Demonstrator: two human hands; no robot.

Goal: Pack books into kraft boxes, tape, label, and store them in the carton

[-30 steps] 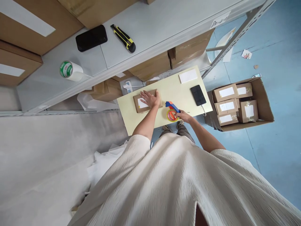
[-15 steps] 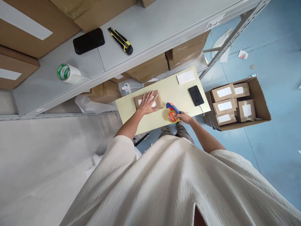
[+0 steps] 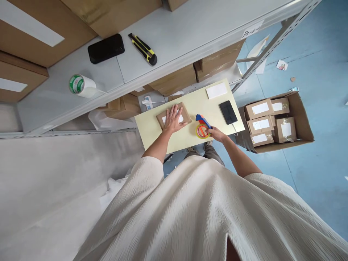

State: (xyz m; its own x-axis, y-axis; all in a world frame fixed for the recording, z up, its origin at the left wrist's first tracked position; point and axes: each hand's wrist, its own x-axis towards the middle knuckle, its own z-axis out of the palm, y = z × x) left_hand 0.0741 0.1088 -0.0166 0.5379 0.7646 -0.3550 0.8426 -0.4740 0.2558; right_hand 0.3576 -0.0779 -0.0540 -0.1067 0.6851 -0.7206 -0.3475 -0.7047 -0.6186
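Observation:
My left hand (image 3: 174, 120) lies with fingers spread on top of a small cardboard box (image 3: 185, 111). The box carries a white label, partly covered by my fingers, and rests on a pale yellow table (image 3: 146, 127). In my right hand (image 3: 215, 133) is a tape dispenser (image 3: 206, 121), blue and orange with a roll of yellowish tape. It is just right of the box, over the table's near side, and apart from the box. My right fingers are wrapped round its lower end.
At the table's right are a black phone (image 3: 228, 112) with a white cable and a white pad (image 3: 216, 90). A large open carton (image 3: 303, 119) of labelled boxes stands right. The shelf (image 3: 168, 36) ahead holds a utility knife (image 3: 143, 49), another phone (image 3: 106, 48) and a tape roll (image 3: 81, 85).
The box has turned slightly on the table under my left hand, which has shifted a little right. The tape dispenser in my right hand has also moved slightly. The whole view has shifted a little.

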